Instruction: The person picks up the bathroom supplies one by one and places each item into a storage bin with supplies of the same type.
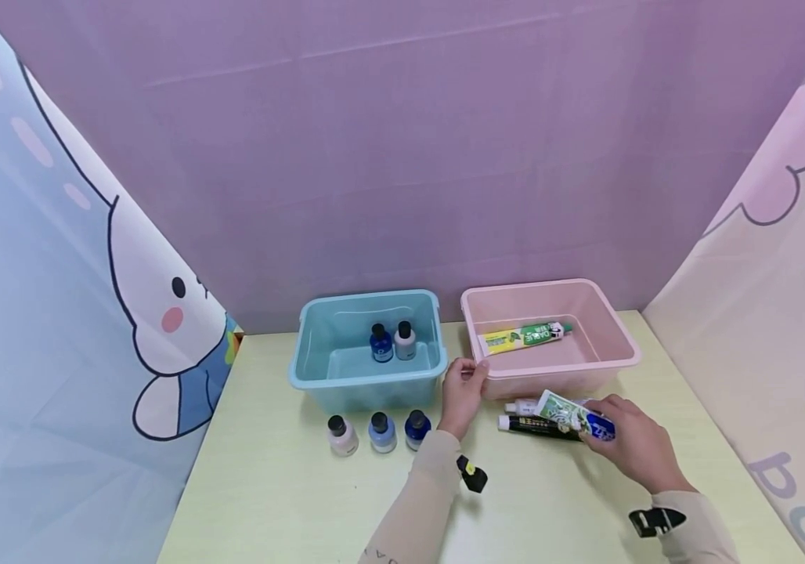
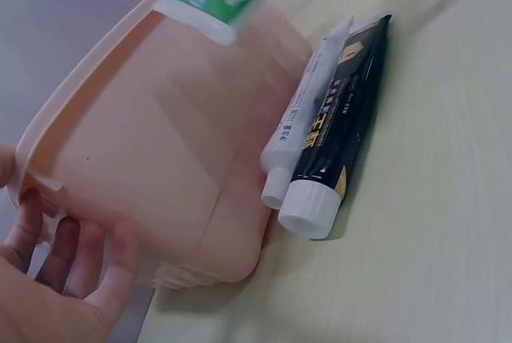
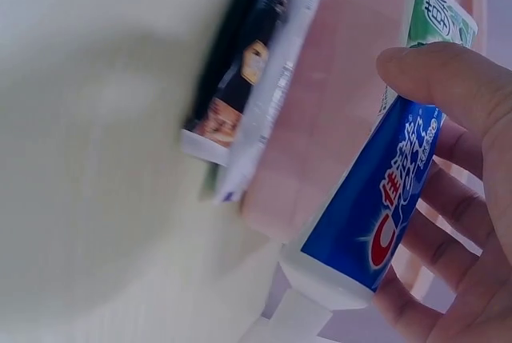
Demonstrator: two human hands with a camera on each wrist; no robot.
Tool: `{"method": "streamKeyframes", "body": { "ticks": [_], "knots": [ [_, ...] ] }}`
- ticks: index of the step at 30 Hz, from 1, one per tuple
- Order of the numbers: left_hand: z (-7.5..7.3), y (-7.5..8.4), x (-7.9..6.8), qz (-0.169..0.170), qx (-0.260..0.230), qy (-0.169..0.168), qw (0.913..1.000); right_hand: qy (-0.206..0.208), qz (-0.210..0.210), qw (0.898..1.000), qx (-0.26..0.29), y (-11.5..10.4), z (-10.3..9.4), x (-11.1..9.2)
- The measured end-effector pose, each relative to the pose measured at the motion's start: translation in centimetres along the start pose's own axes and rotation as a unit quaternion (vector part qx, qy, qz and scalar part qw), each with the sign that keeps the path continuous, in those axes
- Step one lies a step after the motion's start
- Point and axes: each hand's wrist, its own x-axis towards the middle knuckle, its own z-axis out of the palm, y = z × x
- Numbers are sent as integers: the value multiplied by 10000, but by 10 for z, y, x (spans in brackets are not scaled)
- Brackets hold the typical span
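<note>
Toothpaste in a green-and-blue tube (image 1: 563,412) is pinched in the right hand (image 1: 638,448), just in front of the pink basket (image 1: 550,381); the left hand (image 1: 462,394) grips that basket's front-left corner. Before it on the worktop (image 1: 529,501) lie a black tube (image 1: 536,427) and a white tube (image 1: 519,407); inside it, a yellow-and-green tube (image 1: 511,340).

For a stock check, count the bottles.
5: one dark blue bottle and one whitish bottle in the blue bin; on the table in front, another whitish bottle, a light blue bottle and another dark blue bottle. The left sleeve may hide more.
</note>
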Motion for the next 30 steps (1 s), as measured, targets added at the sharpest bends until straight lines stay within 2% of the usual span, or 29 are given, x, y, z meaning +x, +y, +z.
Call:
{"method": "streamKeyframes", "body": {
  "ticks": [4, 13, 20, 30],
  "knots": [
    [1, 0, 0, -46, -84, -16, 10000, 4, 26, 10000, 7, 0, -7, 3],
    [1, -3, 3, -18, -386, -108, 9992, 332, -131, 9993, -69, 1, -22, 12],
    [1, -4, 3, -31, -341, -124, 9993, 250, -176, 9995, -101, 1, -35, 21],
    [0, -4, 6, 16, -250, -164, 9996, 360, -311, 9986, -214, -1, -48, 37]
  ]
}}
